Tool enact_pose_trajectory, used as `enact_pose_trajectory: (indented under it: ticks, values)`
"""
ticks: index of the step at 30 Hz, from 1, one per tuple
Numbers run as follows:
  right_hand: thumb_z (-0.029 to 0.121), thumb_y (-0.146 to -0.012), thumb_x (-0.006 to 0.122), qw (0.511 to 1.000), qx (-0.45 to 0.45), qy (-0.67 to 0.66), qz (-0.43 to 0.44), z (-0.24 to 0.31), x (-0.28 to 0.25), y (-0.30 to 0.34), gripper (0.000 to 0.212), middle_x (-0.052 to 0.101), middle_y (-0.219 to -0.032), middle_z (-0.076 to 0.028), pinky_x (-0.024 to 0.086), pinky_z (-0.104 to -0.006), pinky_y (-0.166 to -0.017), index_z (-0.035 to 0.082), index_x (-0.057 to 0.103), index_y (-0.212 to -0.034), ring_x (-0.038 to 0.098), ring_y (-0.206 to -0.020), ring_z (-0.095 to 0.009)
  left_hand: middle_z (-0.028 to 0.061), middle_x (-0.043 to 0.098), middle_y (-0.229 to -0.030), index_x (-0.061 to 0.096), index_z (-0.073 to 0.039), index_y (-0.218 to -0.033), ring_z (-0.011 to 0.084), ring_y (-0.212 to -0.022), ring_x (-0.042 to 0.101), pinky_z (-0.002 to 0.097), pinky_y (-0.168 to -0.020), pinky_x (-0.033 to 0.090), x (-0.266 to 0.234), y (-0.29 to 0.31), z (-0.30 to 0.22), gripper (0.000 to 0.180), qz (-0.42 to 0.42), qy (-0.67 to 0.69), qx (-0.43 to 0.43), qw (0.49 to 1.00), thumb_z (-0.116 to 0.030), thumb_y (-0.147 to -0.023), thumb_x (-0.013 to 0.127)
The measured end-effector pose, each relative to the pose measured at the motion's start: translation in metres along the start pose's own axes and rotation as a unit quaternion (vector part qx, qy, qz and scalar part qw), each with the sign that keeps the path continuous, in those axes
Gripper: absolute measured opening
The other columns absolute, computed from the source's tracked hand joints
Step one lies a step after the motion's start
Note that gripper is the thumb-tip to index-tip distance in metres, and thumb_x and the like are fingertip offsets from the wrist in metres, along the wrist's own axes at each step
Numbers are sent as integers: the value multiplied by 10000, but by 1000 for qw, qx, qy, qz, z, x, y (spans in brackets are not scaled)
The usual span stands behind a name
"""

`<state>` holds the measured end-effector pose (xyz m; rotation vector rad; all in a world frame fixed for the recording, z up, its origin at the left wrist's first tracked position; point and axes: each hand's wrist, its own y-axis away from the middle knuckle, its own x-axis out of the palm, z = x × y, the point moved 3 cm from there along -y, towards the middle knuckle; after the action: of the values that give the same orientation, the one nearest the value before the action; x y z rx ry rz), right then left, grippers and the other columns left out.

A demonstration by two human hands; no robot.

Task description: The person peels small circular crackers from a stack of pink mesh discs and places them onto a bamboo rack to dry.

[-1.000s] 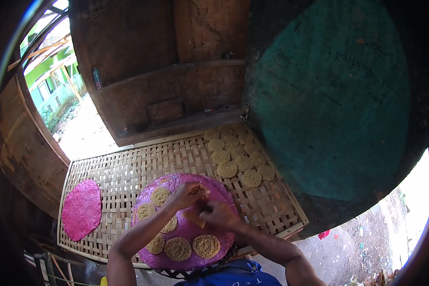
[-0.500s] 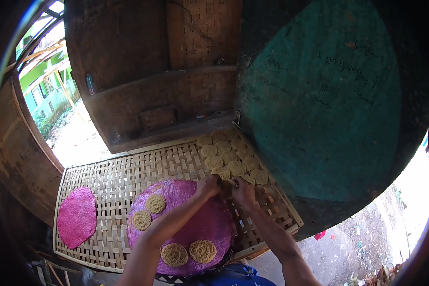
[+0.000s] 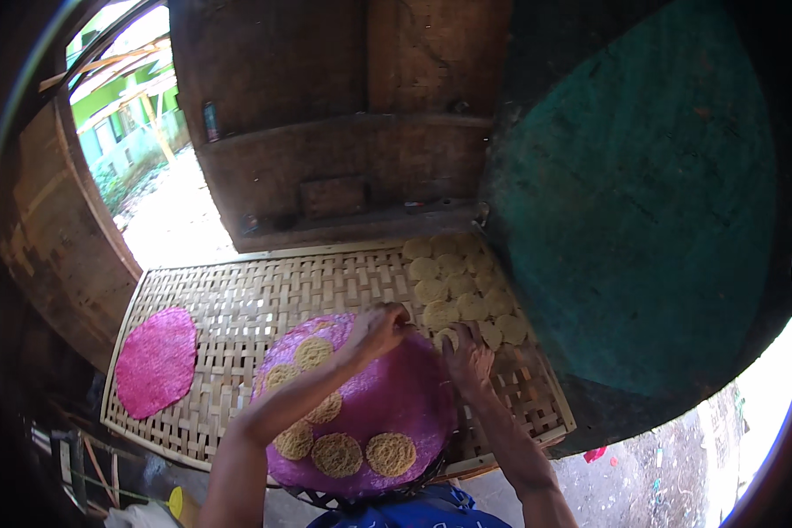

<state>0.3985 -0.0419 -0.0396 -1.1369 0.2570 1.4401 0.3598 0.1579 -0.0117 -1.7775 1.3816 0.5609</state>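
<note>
My right hand [image 3: 469,356] has its thumb and fingers on a thin round yellow cracker [image 3: 446,337] at the near edge of the rows on the woven bamboo rack [image 3: 264,286]. Just left of it, my left hand [image 3: 383,327] hovers over the far edge of a round pink sheet [image 3: 387,378], its fingers curled together with nothing visible in them. Several lacy yellow crackers lie on that sheet, among them one at its near right [image 3: 391,454] and one at its far left [image 3: 314,353]. My left forearm covers part of them. Flat rows of crackers [image 3: 460,283] fill the rack's far right.
A smaller pink sheet [image 3: 157,363] lies on the rack's left end. Behind the rack rises a brown wooden and woven wall [image 3: 343,167]. A large green panel [image 3: 642,220] leans along the right. Something yellow [image 3: 183,506] stands at the lower left.
My hands, earlier close together on one cracker, have come apart. That cracker now lies flatter at the rack's rows under my right fingers. The view has shifted, showing more of the left floor.
</note>
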Motion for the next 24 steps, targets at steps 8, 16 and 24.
enact_pose_trajectory:
  ticks: [8,16,24]
  values:
    - [149,-748,681,892,-414,-113,143,149,41,34,264,655,-1028,-35,490,-383,-883,136,688,-1012,611,-984,-234,117,705,-822,687,-55,-865,255,-767,695,368,-687,541,-102,59,66,85,-134,-16,-84,987,-117,-812,710]
    - [235,-772,616,832,-527,20,172,185,91,28,212,643,-964,-98,456,-402,-903,101,656,-930,604,-981,-271,112,721,-889,709,-61,-928,247,-838,702,350,-748,544,-107,115,91,118,-132,12,-159,978,-147,-853,683]
    - [308,-813,660,928,-129,-235,257,157,89,-7,283,689,-911,-137,536,-393,-770,62,657,-953,679,-867,-278,122,700,-1039,639,24,-1097,217,-975,656,348,-856,506,-95,99,90,333,-7,174,-135,975,-213,-869,691]
